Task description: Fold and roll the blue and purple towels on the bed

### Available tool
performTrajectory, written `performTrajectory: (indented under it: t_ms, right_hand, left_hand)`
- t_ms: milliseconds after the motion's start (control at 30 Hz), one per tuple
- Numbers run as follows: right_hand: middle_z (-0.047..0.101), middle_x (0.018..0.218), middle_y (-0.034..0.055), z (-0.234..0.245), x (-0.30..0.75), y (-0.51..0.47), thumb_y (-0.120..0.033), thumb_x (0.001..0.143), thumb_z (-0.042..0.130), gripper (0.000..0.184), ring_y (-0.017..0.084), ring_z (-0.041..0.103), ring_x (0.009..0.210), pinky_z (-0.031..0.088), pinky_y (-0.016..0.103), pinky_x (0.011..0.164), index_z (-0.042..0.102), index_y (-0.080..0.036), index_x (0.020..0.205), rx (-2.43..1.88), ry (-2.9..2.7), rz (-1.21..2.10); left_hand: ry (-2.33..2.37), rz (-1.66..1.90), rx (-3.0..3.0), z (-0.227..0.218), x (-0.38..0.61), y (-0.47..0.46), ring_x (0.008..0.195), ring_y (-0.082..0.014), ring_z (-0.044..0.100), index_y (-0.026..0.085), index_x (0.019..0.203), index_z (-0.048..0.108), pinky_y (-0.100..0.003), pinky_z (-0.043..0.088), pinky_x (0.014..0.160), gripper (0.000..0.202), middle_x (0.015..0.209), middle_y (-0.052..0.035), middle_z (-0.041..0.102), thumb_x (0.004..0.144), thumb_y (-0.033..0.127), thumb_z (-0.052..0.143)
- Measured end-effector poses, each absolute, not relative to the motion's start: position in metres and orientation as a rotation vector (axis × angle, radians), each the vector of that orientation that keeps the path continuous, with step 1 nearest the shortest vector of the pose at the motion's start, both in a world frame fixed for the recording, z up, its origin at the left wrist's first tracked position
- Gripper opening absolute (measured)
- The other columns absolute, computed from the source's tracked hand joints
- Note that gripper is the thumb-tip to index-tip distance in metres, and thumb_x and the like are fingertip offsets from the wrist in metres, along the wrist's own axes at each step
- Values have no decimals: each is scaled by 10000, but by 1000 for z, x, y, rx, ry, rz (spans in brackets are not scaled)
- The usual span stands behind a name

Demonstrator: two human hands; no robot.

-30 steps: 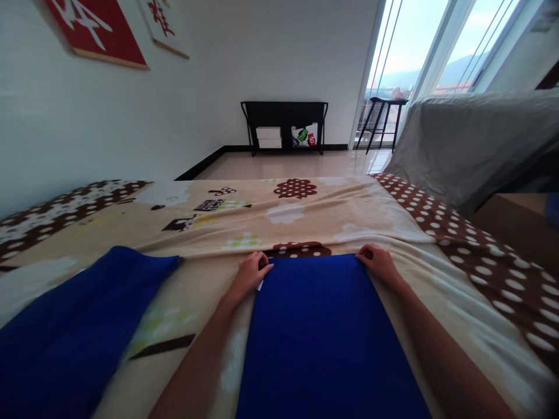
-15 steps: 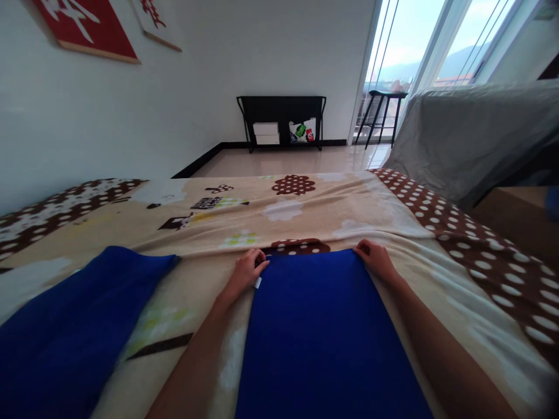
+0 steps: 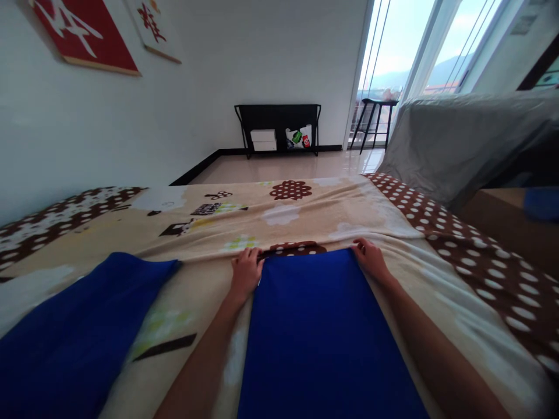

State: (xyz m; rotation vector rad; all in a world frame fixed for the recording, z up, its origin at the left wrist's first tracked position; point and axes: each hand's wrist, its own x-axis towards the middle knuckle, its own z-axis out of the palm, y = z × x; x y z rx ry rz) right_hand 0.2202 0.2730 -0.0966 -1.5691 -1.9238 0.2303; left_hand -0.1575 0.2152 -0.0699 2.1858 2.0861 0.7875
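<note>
A smooth blue cloth (image 3: 323, 337) lies flat on the patterned blanket (image 3: 209, 326), stretching from its far edge toward me. I cannot tell what kind of item it is. My left hand (image 3: 247, 270) is at its far left corner, fingers bent and closed there, thumb along the edge; the fingertips are partly hidden. At the far right corner, my right hand (image 3: 369, 259) pinches the cloth between thumb and fingers. To the left lies a second blue cloth (image 3: 82, 326), apart from both hands, with its far edge slightly raised.
Beyond the bed stands a low black rack (image 3: 279, 125) holding white boxes (image 3: 264, 140) and a printed bag (image 3: 299, 137). A dark stool (image 3: 373, 122) is by the window. Grey sheeting (image 3: 454, 134) drapes something at the right, above a cardboard box (image 3: 498, 212).
My left hand has turned more palm-down, and the white tag beside it is now mostly covered. My right hand stays at its corner. The view has shifted slightly.
</note>
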Motion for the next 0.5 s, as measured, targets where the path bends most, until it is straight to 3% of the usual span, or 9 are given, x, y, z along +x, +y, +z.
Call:
performTrajectory:
  t_ms: [100,200,267,433,500]
  right_hand:
    - [587,1324,128,-81,207,221,-471,981,431,454,254,549,1211,406,418,1055,552,-206,1329,-1484,-1964,183]
    - [430,1520,36,-88,203,157,-531,936,507,609,249,400,1402,334,425,1155,375,-344,1501,-1322,-2251,248]
    - [329,1577,5,-101,214,122,-538,952,475,650,240,325,1452,297,464,1185,259,-379,1544,-1319,-2409,254]
    - [330,1572,35,-113,236,63,-415,1008,384,582,251,346,1441,273,524,1190,234,-313,1560,-1567,-2320,-17]
    - [307,1580,41,-107,217,37,-362,1001,394,615,250,338,1445,299,501,1180,187,-283,1575,-1539,-2289,-123]
  left_hand:
    - [1875,718,2399,-59,-131,180,1334,-285,457,213,1340,519,-450,334,1092,404,1425,-123,527,939,200,467]
    - [1546,477,2633,-67,-113,143,1423,-221,377,318,1500,334,-400,305,1154,546,1567,-33,385,975,385,469]
    - [1523,320,2738,-76,-114,125,1434,-213,367,348,1528,262,-410,318,1158,582,1584,-12,350,986,485,423]
    - [1984,304,2691,-80,-112,73,1420,-293,387,220,1482,396,-548,291,1147,481,1552,-105,395,1027,356,317]
    - [1929,314,2792,-78,-94,40,1431,-266,369,187,1491,375,-504,293,1152,499,1559,-91,386,1017,336,338]
